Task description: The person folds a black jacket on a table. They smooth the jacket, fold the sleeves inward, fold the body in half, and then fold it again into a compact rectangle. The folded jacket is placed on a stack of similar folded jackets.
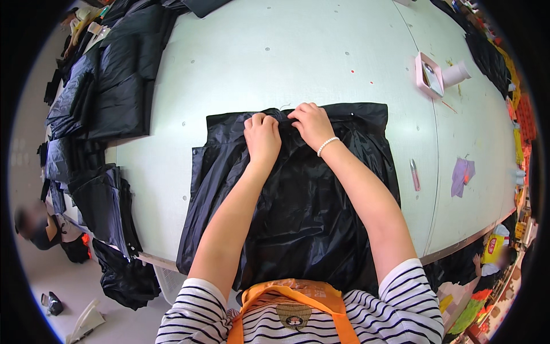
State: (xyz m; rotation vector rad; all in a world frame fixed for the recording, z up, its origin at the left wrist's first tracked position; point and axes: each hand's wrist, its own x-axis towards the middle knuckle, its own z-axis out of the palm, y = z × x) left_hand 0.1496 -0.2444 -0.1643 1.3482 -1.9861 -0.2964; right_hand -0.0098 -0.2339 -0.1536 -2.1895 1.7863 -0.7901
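Note:
A shiny black garment (303, 212) is spread over the table in front of me, its near part hanging down toward my body. Along its far edge runs a folded band with a small snap at the right end. My left hand (263, 137) is closed on this band near the middle, fingers curled down into the cloth. Just to the right, my right hand (313, 124) pinches the same band, with a bead bracelet on its wrist. The fingertips of both hands are partly hidden in the folds. A thin loose thread shows beyond the band, between the hands.
Stacks of folded black garments (123, 80) line the table's left side. To the right lie a small cutter (415, 175), a purple cloth scrap (462, 176), a pink tray (429, 75) and a white cup-shaped thing (456, 73). Other people are at both sides.

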